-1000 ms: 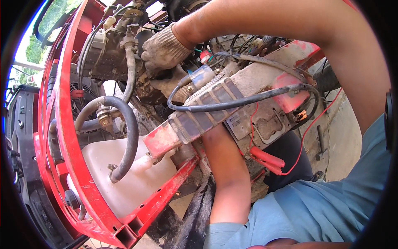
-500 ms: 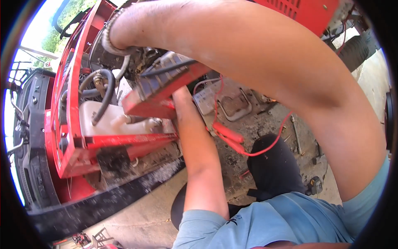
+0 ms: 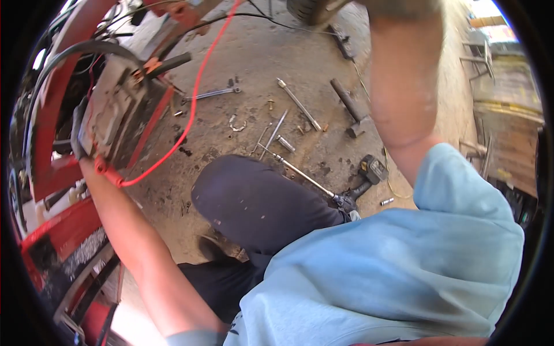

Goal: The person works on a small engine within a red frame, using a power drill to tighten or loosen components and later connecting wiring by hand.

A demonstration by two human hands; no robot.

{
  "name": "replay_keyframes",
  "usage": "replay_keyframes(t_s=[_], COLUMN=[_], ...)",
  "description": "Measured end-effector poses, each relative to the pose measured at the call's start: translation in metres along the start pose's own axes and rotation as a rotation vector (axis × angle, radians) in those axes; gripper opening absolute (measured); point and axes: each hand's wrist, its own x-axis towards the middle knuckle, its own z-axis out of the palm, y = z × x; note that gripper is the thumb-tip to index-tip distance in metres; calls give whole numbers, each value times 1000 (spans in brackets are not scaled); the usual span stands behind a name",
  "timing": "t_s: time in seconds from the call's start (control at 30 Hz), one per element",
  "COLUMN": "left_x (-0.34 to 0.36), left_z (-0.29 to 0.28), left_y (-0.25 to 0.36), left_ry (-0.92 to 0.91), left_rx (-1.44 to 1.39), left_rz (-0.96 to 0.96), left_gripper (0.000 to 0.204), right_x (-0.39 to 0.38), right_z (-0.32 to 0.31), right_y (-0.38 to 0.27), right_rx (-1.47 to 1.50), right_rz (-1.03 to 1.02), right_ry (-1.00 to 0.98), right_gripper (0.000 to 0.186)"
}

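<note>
In the head view, the only one, the work looks unfinished: a grimy box-like unit (image 3: pixel 109 106) sits in the red frame (image 3: pixel 52 124) beside the person's left hand (image 3: pixel 79 130), its surroundings are uncovered, and loose tools lie on the floor (image 3: pixel 265 57) between and below the hands. What has been completed, and how much remains, cannot be read from this. The left hand, dark-gloved, is up against the left side of the unit, apparently touching it, with the fingers roughly straight; whether they grip anything there cannot be told. Just beside its wrist hangs a red clamp (image 3: pixel 108 171), from which a red cable (image 3: pixel 198 92) curves up between the hands. The right hand (image 3: pixel 404 7) is blurred and cut off by the top edge, so its opening and any hold cannot be told; a dark rounded shape (image 3: pixel 309 11) to its left is unclear too. Below the right hand, beside the forearm, lies a hammer (image 3: pixel 349 109); farther below is a power tool (image 3: pixel 360 181), and a spanner (image 3: pixel 213 93) lies to the left hand's right.
</note>
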Motion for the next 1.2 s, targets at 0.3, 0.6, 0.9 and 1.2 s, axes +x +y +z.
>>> replay_keyframes(t_s=[0.3,0.6,0.9,1.2], left_x=[-71,-90,-205,-256], left_z=[-11,-9,97,142], left_y=[-20,-11,7,20], left_ry=[325,346,288,368], left_rx=[137,200,519,243], left_rz=[125,159,429,879], left_gripper=[50,60,59,24], right_x=[-256,-273,-280,-201], right_z=[299,401,397,375], right_y=[74,-46,-95,-63], right_rx=[229,56,-8,-131], right_rz=[1164,1102,942,813], right_ry=[-107,-297,-382,-300], right_gripper=[36,33,37,30])
